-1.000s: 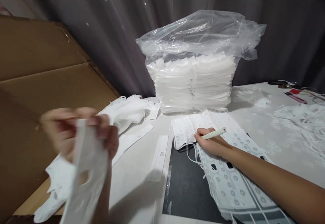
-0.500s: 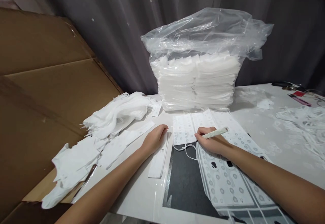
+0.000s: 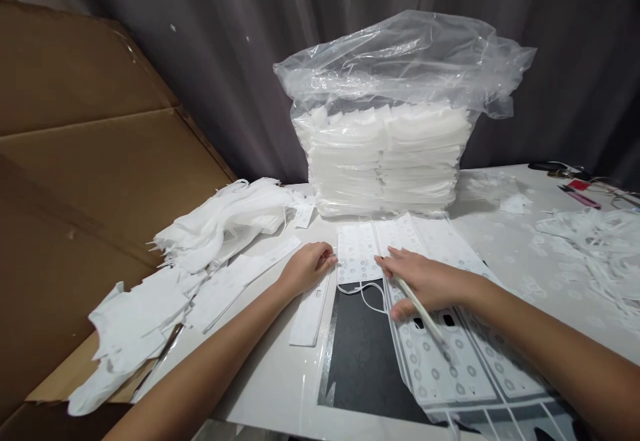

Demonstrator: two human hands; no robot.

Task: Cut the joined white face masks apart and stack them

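Note:
My left hand (image 3: 306,269) rests at the top end of a narrow folded white strip (image 3: 306,324). Its fingers are curled in, and whatever may be in them is hidden. Over the printed white sheets (image 3: 445,378) with grey ring marks is my right hand (image 3: 427,284), its fingers partly spread. A slim whitish pen-like stick (image 3: 417,304) slants between its thumb and fingers, the lower end blurred. Just left of the right fingertips lies a printed white panel (image 3: 356,254), with a thin white cord (image 3: 370,286) looping from its lower edge.
A clear plastic bag (image 3: 383,154) of stacked white sheets stands at the back. White cloth-like pieces (image 3: 225,221) are heaped beside a cardboard box (image 3: 90,181) on the left. Tangled white cords (image 3: 600,248) lie at right, a pink-handled cutter (image 3: 583,198) beyond. A black mat (image 3: 360,354) lies in front.
My right hand has moved slightly nearer and its fingers have spread from a pinch. The stick has swung so its far end points down toward me. My left hand has barely shifted.

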